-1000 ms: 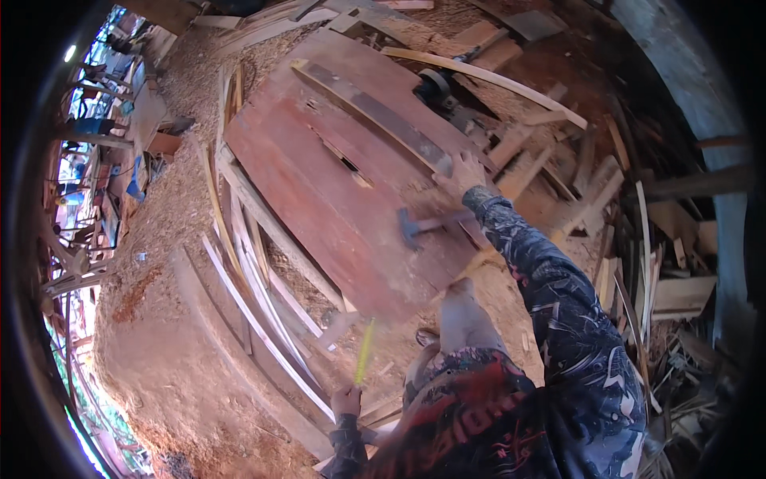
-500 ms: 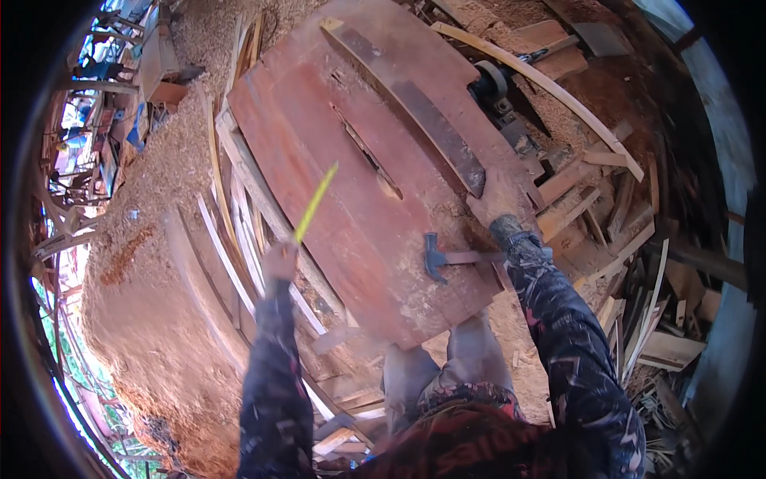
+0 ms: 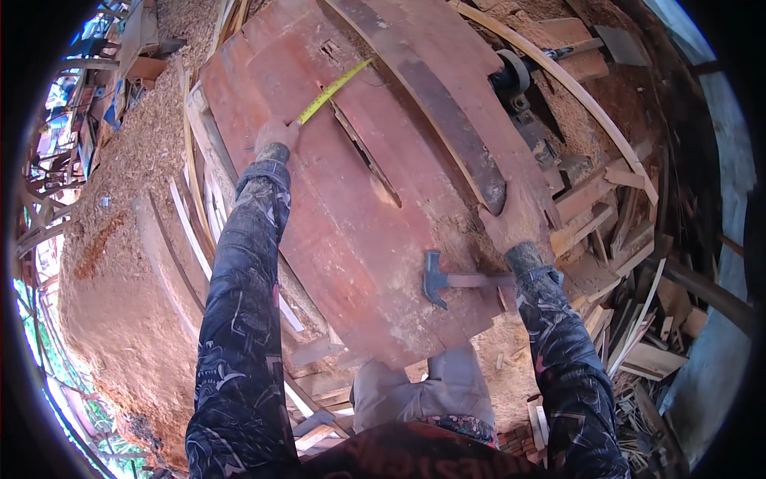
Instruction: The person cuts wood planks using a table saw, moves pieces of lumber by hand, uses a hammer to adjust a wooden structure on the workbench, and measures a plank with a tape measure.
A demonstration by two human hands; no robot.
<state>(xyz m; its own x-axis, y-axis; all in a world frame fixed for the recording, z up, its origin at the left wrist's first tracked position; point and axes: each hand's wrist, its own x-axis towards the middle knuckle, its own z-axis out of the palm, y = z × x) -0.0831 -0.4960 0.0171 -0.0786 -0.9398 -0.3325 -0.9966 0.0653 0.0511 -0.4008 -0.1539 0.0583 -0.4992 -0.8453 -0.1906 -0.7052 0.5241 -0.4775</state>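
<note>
My left hand [image 3: 277, 136] is closed on a yellow tape measure [image 3: 335, 89]. Its blade reaches out over the table toward the far part of a long plank, and any case is hidden in my fingers. My right hand [image 3: 515, 222] grips the near end of that plank [image 3: 431, 92], which is slightly curved, dark on its face and pale along one edge. It lies on a reddish worktable [image 3: 319, 215]. A claw hammer [image 3: 436, 279] rests near the table's front edge, its handle running toward my right wrist.
A narrow slot [image 3: 363, 152] with splintered edges runs along the tabletop. Beyond the right edge are a wheel-like machine part [image 3: 511, 73] and a long curved strip [image 3: 566, 88]. Offcuts [image 3: 654, 351] pile up at right. Sawdust [image 3: 120, 271] heaps at left, beside long strips.
My left hand has moved up and inward over the table, bringing the tape blade near the plank. My right hand still grips the plank's near end. The view has shifted slightly.
</note>
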